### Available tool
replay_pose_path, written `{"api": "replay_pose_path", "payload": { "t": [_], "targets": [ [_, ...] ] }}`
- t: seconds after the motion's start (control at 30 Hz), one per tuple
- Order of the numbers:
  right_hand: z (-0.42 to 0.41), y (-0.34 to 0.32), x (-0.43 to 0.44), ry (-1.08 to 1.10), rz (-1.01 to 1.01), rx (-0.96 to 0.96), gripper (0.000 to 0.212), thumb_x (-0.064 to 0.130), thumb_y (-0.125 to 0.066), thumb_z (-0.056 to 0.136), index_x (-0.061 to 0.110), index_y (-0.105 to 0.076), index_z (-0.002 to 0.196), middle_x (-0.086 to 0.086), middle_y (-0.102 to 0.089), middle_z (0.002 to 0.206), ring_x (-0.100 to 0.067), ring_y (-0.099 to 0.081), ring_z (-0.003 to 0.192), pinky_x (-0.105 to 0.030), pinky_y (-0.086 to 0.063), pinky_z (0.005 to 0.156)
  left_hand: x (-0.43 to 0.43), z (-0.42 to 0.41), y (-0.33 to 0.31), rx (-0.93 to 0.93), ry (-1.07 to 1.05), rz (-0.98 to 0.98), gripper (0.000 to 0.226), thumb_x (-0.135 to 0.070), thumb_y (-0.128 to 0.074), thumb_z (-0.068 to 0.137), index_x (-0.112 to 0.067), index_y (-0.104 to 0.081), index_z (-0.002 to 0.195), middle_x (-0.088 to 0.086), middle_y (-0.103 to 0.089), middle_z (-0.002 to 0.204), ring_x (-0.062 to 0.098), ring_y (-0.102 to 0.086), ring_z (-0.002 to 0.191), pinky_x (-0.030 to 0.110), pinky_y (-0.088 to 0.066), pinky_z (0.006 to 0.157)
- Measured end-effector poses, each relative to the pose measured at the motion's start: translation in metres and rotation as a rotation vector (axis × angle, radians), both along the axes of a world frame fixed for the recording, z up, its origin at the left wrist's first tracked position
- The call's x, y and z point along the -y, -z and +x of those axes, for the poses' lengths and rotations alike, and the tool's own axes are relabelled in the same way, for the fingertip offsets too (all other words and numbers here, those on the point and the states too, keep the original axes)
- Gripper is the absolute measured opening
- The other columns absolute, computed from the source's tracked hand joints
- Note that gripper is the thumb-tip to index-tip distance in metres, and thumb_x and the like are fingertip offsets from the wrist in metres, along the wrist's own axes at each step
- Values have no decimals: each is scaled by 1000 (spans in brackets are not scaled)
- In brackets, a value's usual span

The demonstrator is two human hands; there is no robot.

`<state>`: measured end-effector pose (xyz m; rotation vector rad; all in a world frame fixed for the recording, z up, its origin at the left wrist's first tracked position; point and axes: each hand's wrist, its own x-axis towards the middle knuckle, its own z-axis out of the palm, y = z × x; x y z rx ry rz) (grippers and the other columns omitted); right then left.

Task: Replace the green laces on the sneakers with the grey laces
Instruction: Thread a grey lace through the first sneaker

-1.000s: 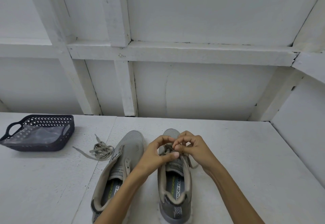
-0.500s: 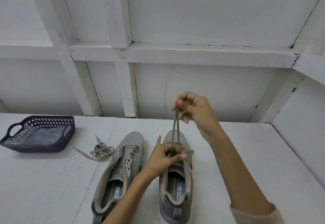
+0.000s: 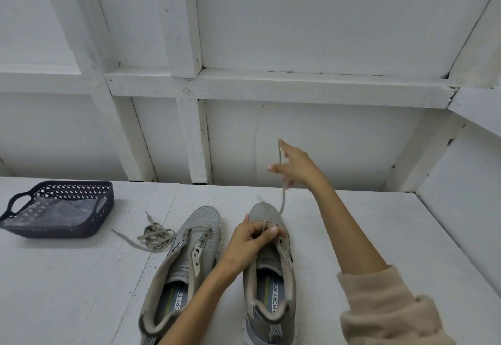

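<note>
Since half a second ago my right hand (image 3: 295,167) has swung up and out toward the middle right of the frame, forefinger and thumb now splayed with the lace (image 3: 282,203) trailing past them; whether the curled lower fingers grasp it I cannot tell. My left hand (image 3: 252,239) pinches that lace low on the right-hand sneaker (image 3: 264,210) at bottom centre, forearm reaching in from below. I judge this is a lace being drawn through the lowest eyelets, probably stripped out, since the other sneaker (image 3: 200,225) lies bare beside a loose lace (image 3: 154,236); next calls for a fresh grip and a straight pull.
</note>
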<state>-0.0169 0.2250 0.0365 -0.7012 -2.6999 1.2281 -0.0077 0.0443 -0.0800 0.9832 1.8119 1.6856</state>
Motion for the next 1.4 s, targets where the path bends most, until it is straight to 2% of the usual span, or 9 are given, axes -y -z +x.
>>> {"api": "replay_pose_path", "payload": {
  "t": [0.17,0.3,0.43,0.6,0.73,0.8,0.97,1.2,1.4],
  "targets": [
    [54,22,9,-103,43,420,70,65,-50,89,-2,-70,92,-14,-73,77,-21,-64,49,-24,-44,49,-5,-1,-3,102,-39,43,19,-37,-65,85,-24,-78,90,6,-75,94,19,-68,93,43,-49,97],
    [78,41,28,-164,-212,284,65,66,-52,86,5,-68,72,-11,-66,66,-16,-54,48,-19,-33,44,-10,0,-1,38,-100,114,26,-38,-66,83,-15,-75,91,6,-64,108,9,-62,101,21,-48,86],
    [79,58,38,-80,-455,35,46,52,-73,78,8,-59,78,-11,-41,67,-14,-36,54,-19,-26,46,-13,-2,3,40,-107,167,25,-29,-67,83,-20,-71,106,2,-56,128,9,-55,119,17,-46,90],
    [77,52,48,-53,-679,-118,24,27,-73,84,13,-74,103,-2,-73,85,-5,-62,66,-14,-39,48,-11,-5,3,47,-51,149,27,-29,-68,82,-18,-73,105,-5,-58,123,12,-53,121,25,-45,98],
    [72,46,51,-47,-563,-190,17,17,-70,87,6,-75,99,-2,-71,95,-4,-68,81,-10,-48,61,-11,-5,3,127,-13,147,40,-29,-71,80,-26,-66,120,-6,-61,128,14,-55,122,27,-45,101],
    [70,40,50,-54,-462,-226,12,15,-70,86,6,-77,91,-3,-66,101,-4,-67,85,-9,-48,64,-11,-4,3,160,-16,69,27,-27,-74,76,-31,-72,103,-5,-69,108,13,-63,103,21,-49,87],
    [68,17,53,-70,-487,-285,15,8,-64,91,-3,-72,83,-10,-64,66,-15,-49,47,-24,-39,47,-12,-7,9,123,-9,-38,20,-10,-78,76,-6,-72,95,-4,-69,95,7,-65,90,20,-49,81],
    [54,-6,54,-122,-497,-368,12,0,-62,90,-7,-69,83,3,-62,52,-6,-46,39,-18,-39,44,-14,-7,8,83,-46,-64,27,-18,-80,70,-13,-73,95,-6,-61,122,3,-62,106,22,-49,93],
    [41,-15,49,-76,-585,-443,15,-2,-59,91,-4,-68,78,-6,-62,58,-13,-46,45,-18,-37,44,-10,-1,7,165,-77,-30,37,-25,-80,64,-16,-64,97,-3,-66,111,5,-65,96,15,-51,74]
  ]
}}
